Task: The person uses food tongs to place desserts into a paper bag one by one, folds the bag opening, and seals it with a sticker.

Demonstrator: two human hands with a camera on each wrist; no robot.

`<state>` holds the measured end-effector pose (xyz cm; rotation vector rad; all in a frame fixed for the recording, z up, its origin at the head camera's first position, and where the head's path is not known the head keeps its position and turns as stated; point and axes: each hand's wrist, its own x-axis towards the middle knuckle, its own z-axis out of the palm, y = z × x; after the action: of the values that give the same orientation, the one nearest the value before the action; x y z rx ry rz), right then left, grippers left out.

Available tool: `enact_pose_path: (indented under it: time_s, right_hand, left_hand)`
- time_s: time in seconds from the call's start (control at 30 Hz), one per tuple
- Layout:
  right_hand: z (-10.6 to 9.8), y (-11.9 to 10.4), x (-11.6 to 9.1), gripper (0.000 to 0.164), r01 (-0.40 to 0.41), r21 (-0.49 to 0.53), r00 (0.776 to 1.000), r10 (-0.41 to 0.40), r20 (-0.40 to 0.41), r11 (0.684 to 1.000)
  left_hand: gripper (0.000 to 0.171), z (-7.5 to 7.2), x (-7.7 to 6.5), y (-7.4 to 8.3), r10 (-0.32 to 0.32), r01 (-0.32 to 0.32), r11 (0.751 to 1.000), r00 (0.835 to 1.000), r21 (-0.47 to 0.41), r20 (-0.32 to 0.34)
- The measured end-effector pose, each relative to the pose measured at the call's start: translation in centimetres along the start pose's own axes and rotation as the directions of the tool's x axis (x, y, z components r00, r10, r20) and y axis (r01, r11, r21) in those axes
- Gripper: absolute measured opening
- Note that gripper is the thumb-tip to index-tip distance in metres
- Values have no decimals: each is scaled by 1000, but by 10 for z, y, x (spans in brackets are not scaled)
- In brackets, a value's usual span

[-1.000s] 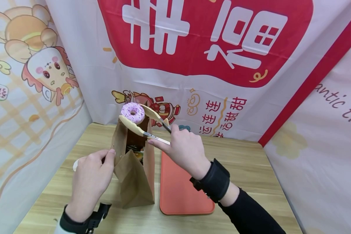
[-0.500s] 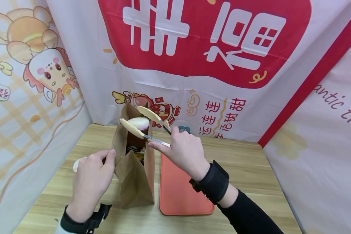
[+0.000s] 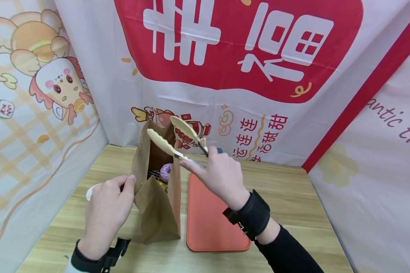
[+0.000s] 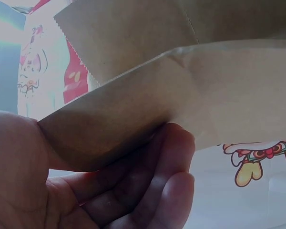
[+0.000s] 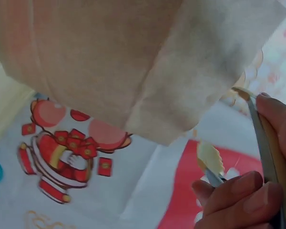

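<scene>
A brown paper bag stands upright with its mouth open. The left hand pinches the bag's left edge between thumb and curled fingers; the left wrist view shows the paper in that grasp. The right hand grips a pair of food tongs with cream-coloured tips, which are spread above the bag's mouth with nothing between them. Inside the bag lies a purple sprinkled donut, on top of other items partly hidden by the paper. In the right wrist view, fingers wrap the tongs beside the bag.
An orange-red tray lies on the wooden table, right of the bag. Something white and round shows partly behind the left hand. Printed cloth hangs at the back and both sides.
The donut, first held between the tong tips over the bag, has tipped, dropped and now lies inside. The tongs have spread and shifted slightly right. The left hand stays on the bag.
</scene>
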<state>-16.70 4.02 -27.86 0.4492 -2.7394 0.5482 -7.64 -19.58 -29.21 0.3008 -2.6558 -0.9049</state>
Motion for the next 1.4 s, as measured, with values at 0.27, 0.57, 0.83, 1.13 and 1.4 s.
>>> enact_pose_path:
  time_s: [0.27,0.57,0.83,1.13,1.4]
  right_hand:
    - [27,35,-18,77,-338,368,940,295,169,866]
    - [58,68,-48,62,-432,743,885,401,238,512]
    - [62,81,-58,59,-413,764,877,441,189,495]
    - [110,117,-80,65,-594,568,778,586,225,570]
    - [144,132,-102,57,-639,454,760,604,242,621]
  left_hand:
    - [44,2,0,-2,0,0,1000,1000,-6,-4]
    - [41,4,0,-2,2,-2,1000,1000,-23,-2]
    - [43,7,0,0,-33,33,999,999,-4,38]
    - [43,9,-1,2,-42,42,999,998,-8,56]
    - [43,11,-1,3,-34,34,999,998,-10,51]
